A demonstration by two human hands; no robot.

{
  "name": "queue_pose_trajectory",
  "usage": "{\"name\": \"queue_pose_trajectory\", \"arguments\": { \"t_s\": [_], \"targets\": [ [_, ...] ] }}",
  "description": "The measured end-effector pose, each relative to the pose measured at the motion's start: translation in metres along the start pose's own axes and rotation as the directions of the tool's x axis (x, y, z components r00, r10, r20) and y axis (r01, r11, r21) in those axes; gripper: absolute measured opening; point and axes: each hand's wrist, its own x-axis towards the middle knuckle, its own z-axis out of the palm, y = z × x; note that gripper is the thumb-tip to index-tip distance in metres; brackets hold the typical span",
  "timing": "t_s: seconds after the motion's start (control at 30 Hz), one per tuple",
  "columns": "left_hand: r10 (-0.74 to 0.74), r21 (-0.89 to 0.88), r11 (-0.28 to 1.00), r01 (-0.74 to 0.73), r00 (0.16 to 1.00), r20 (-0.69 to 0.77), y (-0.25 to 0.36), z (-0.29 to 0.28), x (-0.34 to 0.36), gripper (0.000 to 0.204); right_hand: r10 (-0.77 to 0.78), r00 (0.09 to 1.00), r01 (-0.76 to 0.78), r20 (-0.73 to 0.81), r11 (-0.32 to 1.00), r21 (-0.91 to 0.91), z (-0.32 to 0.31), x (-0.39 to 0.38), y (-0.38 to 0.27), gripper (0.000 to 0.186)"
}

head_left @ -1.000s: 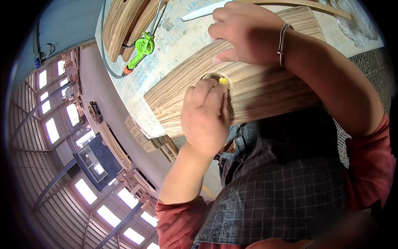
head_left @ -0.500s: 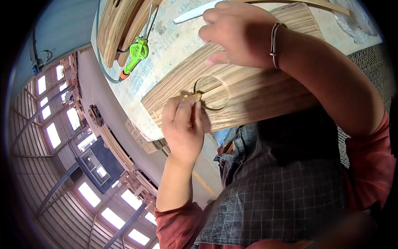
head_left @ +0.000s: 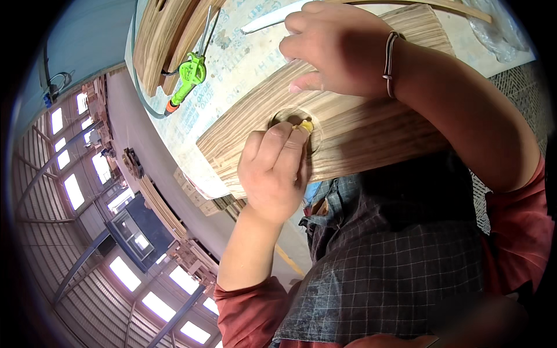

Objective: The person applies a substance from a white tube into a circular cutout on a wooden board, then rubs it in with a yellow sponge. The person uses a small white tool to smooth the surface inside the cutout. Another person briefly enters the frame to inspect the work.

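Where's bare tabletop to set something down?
Printed tabletop between the green air blow gun and the striped wooden board. Crowded: upper left, with wooden pieces; the board, under left hand and right hand.

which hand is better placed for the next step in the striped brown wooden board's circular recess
Left, likely: the left hand pinches a small yellow piece at the recess, while the right hand is over the far edge of the board.
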Motion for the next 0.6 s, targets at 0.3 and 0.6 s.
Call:
{"name": "queue_pose_trajectory", "arguments": {
  "t_s": [0.3,0.6],
  "targets": [
    [0.112,0.068,0.991,-0.113,0.994,0.011,-0.003,0.004,0.006,0.036,-0.190,0.835,0.172,-0.517,0.982,-0.083,0.035,-0.005,0.010,0.025],
    [0.098,0.065,0.993,-0.100,0.995,0.021,-0.010,-0.001,0.002,0.041,0.053,0.950,-0.066,-0.306,0.997,-0.032,0.042,0.015,0.005,0.031]
  ]
}}
